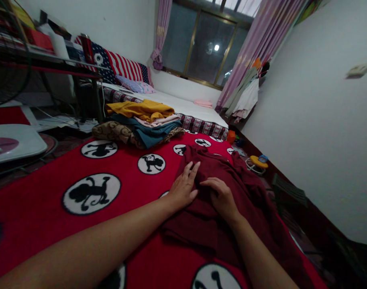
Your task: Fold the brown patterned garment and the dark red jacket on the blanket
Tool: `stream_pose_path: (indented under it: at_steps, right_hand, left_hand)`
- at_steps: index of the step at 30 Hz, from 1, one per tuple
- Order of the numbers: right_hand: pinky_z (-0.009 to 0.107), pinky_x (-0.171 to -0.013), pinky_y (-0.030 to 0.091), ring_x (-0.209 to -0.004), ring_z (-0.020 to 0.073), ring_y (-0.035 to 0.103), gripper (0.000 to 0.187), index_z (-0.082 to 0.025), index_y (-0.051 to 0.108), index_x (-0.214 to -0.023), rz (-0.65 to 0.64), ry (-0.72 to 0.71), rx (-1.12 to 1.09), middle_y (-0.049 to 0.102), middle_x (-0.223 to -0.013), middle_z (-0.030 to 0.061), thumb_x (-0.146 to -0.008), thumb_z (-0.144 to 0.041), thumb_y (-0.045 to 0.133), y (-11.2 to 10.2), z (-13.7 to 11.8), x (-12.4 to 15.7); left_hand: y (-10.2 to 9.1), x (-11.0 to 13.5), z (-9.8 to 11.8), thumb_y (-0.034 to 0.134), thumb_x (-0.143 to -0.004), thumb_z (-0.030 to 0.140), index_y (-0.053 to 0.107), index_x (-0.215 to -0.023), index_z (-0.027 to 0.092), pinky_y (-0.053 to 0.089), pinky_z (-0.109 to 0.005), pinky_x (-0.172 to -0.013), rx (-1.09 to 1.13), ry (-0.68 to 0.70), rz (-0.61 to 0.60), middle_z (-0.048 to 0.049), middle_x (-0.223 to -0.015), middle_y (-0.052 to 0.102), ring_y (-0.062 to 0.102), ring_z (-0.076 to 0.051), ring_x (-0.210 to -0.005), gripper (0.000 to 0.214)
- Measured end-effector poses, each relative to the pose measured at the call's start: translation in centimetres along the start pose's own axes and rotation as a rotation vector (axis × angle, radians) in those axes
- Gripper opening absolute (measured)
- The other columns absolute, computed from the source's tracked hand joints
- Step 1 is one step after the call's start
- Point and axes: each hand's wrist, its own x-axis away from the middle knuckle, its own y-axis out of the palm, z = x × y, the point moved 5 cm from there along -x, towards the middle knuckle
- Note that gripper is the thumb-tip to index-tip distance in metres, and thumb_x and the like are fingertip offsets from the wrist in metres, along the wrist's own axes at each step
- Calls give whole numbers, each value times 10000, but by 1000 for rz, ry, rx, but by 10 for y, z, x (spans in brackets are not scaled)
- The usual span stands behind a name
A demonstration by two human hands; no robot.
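A dark maroon garment (240, 188) lies spread and wrinkled over a red blanket (132, 192) printed with black monkey figures in white circles. My left hand (183, 188) rests on the garment's left part, palm down, its fingers stretched out and slightly apart. Just to its right, my right hand (224, 198) is bent over the same cloth, fingers curled together on a fold; the fingertips are partly hidden. Beyond both hands, a stack of folded clothes (144, 120) sits on the blanket, with a mustard-yellow piece on top and teal, pink and brown patterned ones beneath.
Behind the stack is a bed (186, 104) with a white sheet and pillows. A cluttered desk (47, 54) stands at the left, above a white basin-like object (17, 140). Along the right wall are a yellow stool (258, 161) and hanging clothes (246, 98).
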Motion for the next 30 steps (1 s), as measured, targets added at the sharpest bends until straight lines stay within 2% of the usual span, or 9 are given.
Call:
stream_pose_path:
  at_steps: [2,4,6,9,11,14,20,26,30]
  right_hand:
    - [371,-913,482,-988,196,644,351,-233,701,-902,-77,-139,6,724,-945,46,-778,-39,435,3,-17,0]
    - [363,-899,482,-939,195,657,346,-226,696,-874,-112,-155,-12,726,-918,38,-730,-27,452,1,-24,-2]
    - [335,-833,504,-843,186,675,303,-219,685,-861,-40,-20,-57,728,-860,27,-730,-50,470,-7,-15,-10]
    - [292,-713,524,-729,175,679,204,-205,669,-877,141,256,-132,728,-807,24,-799,-146,490,-16,20,-31]
    - [296,-719,525,-723,182,678,175,-194,674,-854,176,357,-82,729,-792,29,-792,-177,510,-12,44,-50]
    - [315,-817,510,-828,200,684,206,-185,697,-865,77,428,133,742,-870,51,-743,-138,538,7,72,-81]
    - [342,-853,500,-1023,255,662,377,-148,651,-1150,-63,656,373,709,-1097,133,-810,-304,601,41,104,-117]
    - [342,-800,501,-959,262,679,250,-224,742,-945,-20,753,472,733,-973,108,-819,-295,538,42,117,-117]
    - [403,-796,503,-957,298,674,293,-208,742,-974,4,804,554,717,-995,151,-826,-293,504,36,122,-107]
  left_hand:
    - [-3,1,0,654,-745,149,166,-1531,196,406,-421,-1060,7,5,24,-171,-1567,179,383,-297,-1353,926]
    - [-4,2,2,646,-756,171,412,-1427,246,424,-441,-1020,-49,25,-11,-121,-1488,348,457,-301,-1269,714]
    - [-4,3,4,626,-793,222,603,-1216,246,448,-437,-963,-114,30,-41,-83,-1338,503,519,-287,-1155,424]
    - [-6,4,9,604,-820,254,645,-1089,218,465,-403,-892,-161,35,-41,-72,-1222,562,535,-262,-1055,274]
    - [-7,5,11,600,-817,237,635,-1108,217,461,-390,-886,-157,55,-44,-72,-1214,560,529,-253,-1047,294]
    - [-8,5,14,581,-820,207,625,-1135,227,453,-385,-910,-119,99,-57,-66,-1246,545,522,-246,-1073,318]
    - [-10,5,14,575,-791,170,565,-1241,244,439,-412,-972,-64,118,-61,-78,-1339,498,509,-262,-1155,456]
    - [-7,7,4,652,-710,199,202,-1506,210,274,-480,-1144,-50,34,69,-149,-1569,213,262,-316,-1420,914]
    - [2,6,-2,671,-727,299,61,-1529,157,219,-505,-1165,-49,-49,-1,-210,-1583,170,183,-344,-1456,1018]
